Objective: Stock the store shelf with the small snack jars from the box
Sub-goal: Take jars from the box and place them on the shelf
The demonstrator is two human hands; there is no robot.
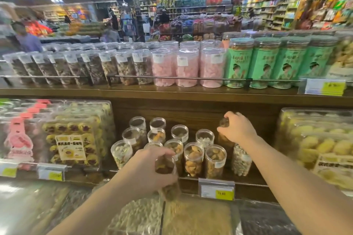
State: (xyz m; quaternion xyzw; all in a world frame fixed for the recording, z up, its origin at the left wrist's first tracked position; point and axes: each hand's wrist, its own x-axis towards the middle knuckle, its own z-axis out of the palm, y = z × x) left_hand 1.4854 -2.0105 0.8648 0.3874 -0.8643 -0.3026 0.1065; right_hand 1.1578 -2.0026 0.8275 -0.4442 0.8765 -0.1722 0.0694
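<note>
Nearest the camera, left hand (150,168) grips a small clear jar (168,177) of brown snacks, tilted, just below the lower shelf's front edge (248,184). Beyond its fingers — a cluster of stocked jars (193,158) standing upright. Farther right and deeper in, right hand (236,127) curls over the lid of another jar (224,129) — contents blurred. Above both hands, tall pink canisters (187,66) line the upper shelf.

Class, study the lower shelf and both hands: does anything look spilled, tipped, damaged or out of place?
Nothing stands out. The small jars stand upright on the lower shelf; the left hand and right hand each grip a jar.
</note>
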